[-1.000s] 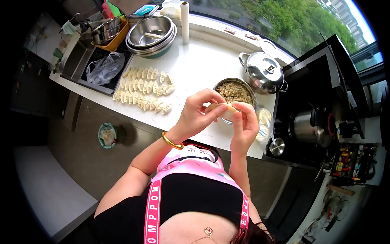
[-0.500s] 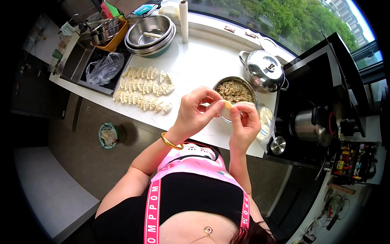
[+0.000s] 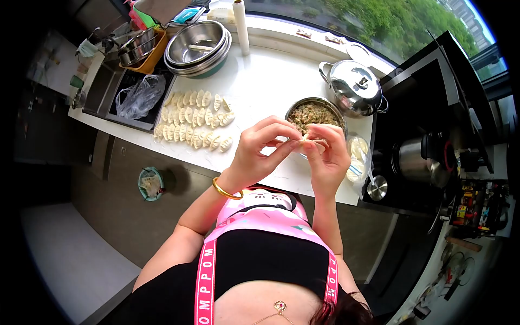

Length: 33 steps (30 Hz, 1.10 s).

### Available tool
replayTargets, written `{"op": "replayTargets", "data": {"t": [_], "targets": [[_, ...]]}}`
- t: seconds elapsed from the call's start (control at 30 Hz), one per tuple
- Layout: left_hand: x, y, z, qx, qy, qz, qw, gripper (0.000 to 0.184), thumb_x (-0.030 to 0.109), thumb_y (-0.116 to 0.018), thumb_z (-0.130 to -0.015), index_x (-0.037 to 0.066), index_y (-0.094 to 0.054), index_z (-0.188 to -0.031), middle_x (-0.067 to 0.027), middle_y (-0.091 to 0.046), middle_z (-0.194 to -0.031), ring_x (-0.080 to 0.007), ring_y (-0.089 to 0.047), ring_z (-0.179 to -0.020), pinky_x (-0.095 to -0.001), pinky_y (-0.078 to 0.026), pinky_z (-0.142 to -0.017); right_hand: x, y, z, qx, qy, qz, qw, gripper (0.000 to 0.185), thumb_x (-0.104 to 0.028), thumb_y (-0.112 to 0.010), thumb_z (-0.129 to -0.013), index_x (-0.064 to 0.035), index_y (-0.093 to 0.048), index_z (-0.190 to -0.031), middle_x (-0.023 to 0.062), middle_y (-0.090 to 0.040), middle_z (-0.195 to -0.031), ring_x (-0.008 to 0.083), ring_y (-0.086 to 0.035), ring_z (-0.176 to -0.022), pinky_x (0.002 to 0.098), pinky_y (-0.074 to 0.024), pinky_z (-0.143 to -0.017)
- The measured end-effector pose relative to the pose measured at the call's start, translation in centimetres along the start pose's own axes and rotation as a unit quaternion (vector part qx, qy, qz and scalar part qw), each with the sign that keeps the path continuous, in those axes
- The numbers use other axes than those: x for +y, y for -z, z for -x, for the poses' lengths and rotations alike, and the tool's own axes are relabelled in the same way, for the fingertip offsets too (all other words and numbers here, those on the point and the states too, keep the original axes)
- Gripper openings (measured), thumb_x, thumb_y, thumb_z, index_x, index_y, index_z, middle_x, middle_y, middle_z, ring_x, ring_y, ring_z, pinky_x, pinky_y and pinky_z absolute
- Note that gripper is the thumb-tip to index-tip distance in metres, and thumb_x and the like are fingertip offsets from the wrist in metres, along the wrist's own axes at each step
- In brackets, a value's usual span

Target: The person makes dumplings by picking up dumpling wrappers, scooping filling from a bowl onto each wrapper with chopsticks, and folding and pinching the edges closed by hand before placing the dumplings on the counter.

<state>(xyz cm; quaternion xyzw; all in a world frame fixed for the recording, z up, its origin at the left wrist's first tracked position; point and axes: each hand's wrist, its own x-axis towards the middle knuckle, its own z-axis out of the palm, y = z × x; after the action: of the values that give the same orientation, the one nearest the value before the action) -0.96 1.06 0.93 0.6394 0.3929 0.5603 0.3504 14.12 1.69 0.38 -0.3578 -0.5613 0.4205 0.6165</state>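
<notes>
My left hand (image 3: pixel 265 147) and my right hand (image 3: pixel 328 153) meet over the counter's front part, both pinching a pale dumpling (image 3: pixel 314 142) between thumbs and fingers. The fingers cover much of it. Just behind them sits a steel bowl of chopped filling (image 3: pixel 313 112), its near side hidden by my hands. Several pleated dumplings (image 3: pixel 190 120) lie in rows on the white counter to the left. A clear plastic bag with pale round pieces (image 3: pixel 357 157) lies right of my right hand.
Nested steel bowls (image 3: pixel 196 46) stand at the back left, beside an upright white roll (image 3: pixel 241 27). A lidded pot (image 3: pixel 355 86) is behind the filling bowl. At right, another pot (image 3: pixel 422 160) is on the black stove. A bin (image 3: pixel 150 184) stands on the floor.
The view has turned slightly. My fingers have shifted along the dumpling, and more of it now shows by my right hand's fingers. Both hands keep their pinch.
</notes>
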Motion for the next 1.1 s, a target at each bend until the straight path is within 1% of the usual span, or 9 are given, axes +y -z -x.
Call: {"op": "replayTargets", "data": {"t": [0.03,0.1,0.23,0.33,0.67,0.73,0.97,1.03,1.1], "targets": [[0.0,0.0,0.0,-0.002,0.003,0.004,1.0,0.012,-0.003,-0.069,-0.082,0.003,-0.067,-0.093,-0.0063,-0.065,-0.096,-0.0138,-0.066,-0.084,-0.0237,-0.058,-0.065,0.4,0.4,-0.1,0.002,0.0,-0.001,1.0,0.018,-0.002,-0.071,-0.083,0.0008,-0.066,-0.1,0.0088,-0.059,-0.099,0.0158,-0.061,-0.088,0.0248,-0.0521,-0.073],[-0.1,0.0,0.0,-0.004,0.006,0.007,1.0,0.013,-0.003,-0.069,-0.082,0.003,-0.067,-0.093,-0.0066,-0.065,-0.097,-0.0141,-0.066,-0.085,-0.0239,-0.059,-0.065,1.5,1.0,-0.1,-0.07,0.051,0.035,0.996,0.022,-0.001,-0.07,-0.084,0.0014,-0.067,-0.105,0.0096,-0.059,-0.105,0.0155,-0.061,-0.092,0.0246,-0.0523,-0.075],[-0.1,0.0,0.0,-0.007,0.034,0.034,0.999,0.011,-0.002,-0.068,-0.083,0.001,-0.067,-0.094,-0.0072,-0.065,-0.096,-0.0136,-0.066,-0.085,-0.0237,-0.059,-0.065,0.3,0.7,-0.1,-0.068,-0.087,-0.08,0.991,0.021,0.001,-0.068,-0.085,0.0036,-0.066,-0.105,0.0112,-0.058,-0.111,0.0167,-0.06,-0.101,0.0263,-0.0523,-0.085],[-0.1,-0.1,-0.1,0.002,0.047,0.055,0.997,0.01,-0.001,-0.067,-0.084,0.0,-0.067,-0.094,-0.0076,-0.064,-0.096,-0.0134,-0.066,-0.085,-0.0236,-0.059,-0.066,0.7,1.0,-0.2,-0.087,-0.084,-0.117,0.986,0.02,0.001,-0.067,-0.086,0.0047,-0.064,-0.105,0.0116,-0.057,-0.112,0.0168,-0.059,-0.103,0.0271,-0.0527,-0.086],[-0.6,-0.4,0.1,0.036,0.073,0.072,0.994,0.009,0.001,-0.067,-0.086,-0.001,-0.065,-0.095,-0.0073,-0.063,-0.094,-0.013,-0.065,-0.083,-0.0236,-0.059,-0.066,0.6,1.1,0.1,-0.04,-0.091,-0.15,0.984,0.011,0.004,-0.067,-0.085,0.0034,-0.063,-0.095,0.011,-0.059,-0.107,0.0159,-0.059,-0.101,0.0263,-0.053,-0.083],[-0.2,-0.4,0.0,0.032,0.074,0.057,0.995,0.009,0.001,-0.067,-0.086,-0.001,-0.065,-0.094,-0.0072,-0.063,-0.093,-0.013,-0.065,-0.083,-0.0236,-0.059,-0.066,0.3,1.0,0.0,-0.053,-0.049,-0.068,0.995,0.01,0.004,-0.067,-0.084,0.0023,-0.063,-0.092,0.0109,-0.059,-0.105,0.0159,-0.06,-0.099,0.0254,-0.0535,-0.08],[0.3,-0.4,0.0,0.013,0.057,0.022,0.998,0.006,0.0,-0.068,-0.085,0.0,-0.067,-0.09,-0.0071,-0.064,-0.091,-0.0137,-0.065,-0.082,-0.0242,-0.058,-0.064,0.5,0.9,0.3,-0.055,-0.029,-0.057,0.996,0.013,0.005,-0.069,-0.083,0.0024,-0.063,-0.095,0.0101,-0.059,-0.102,0.0155,-0.06,-0.096,0.0242,-0.0534,-0.078],[0.2,-0.6,0.1,0.018,0.059,0.022,0.998,0.006,0.0,-0.068,-0.084,0.0,-0.066,-0.09,-0.0072,-0.064,-0.091,-0.0137,-0.065,-0.081,-0.0243,-0.058,-0.064,0.2,0.6,0.6,-0.005,-0.1,-0.082,0.992,0.016,0.004,-0.069,-0.083,0.0027,-0.064,-0.098,0.0092,-0.059,-0.101,0.0144,-0.06,-0.095,0.0235,-0.0526,-0.079],[0.0,-0.7,0.3,0.023,0.061,0.022,0.998,0.006,0.0,-0.068,-0.084,0.0,-0.066,-0.09,-0.0072,-0.064,-0.092,-0.0136,-0.065,-0.081,-0.0244,-0.058,-0.064,0.0,0.4,0.5,-0.015,-0.105,-0.07,0.992,0.016,0.004,-0.069,-0.083,0.0028,-0.064,-0.098,0.0083,-0.059,-0.101,0.0136,-0.06,-0.094,0.0232,-0.0522,-0.079]]}}
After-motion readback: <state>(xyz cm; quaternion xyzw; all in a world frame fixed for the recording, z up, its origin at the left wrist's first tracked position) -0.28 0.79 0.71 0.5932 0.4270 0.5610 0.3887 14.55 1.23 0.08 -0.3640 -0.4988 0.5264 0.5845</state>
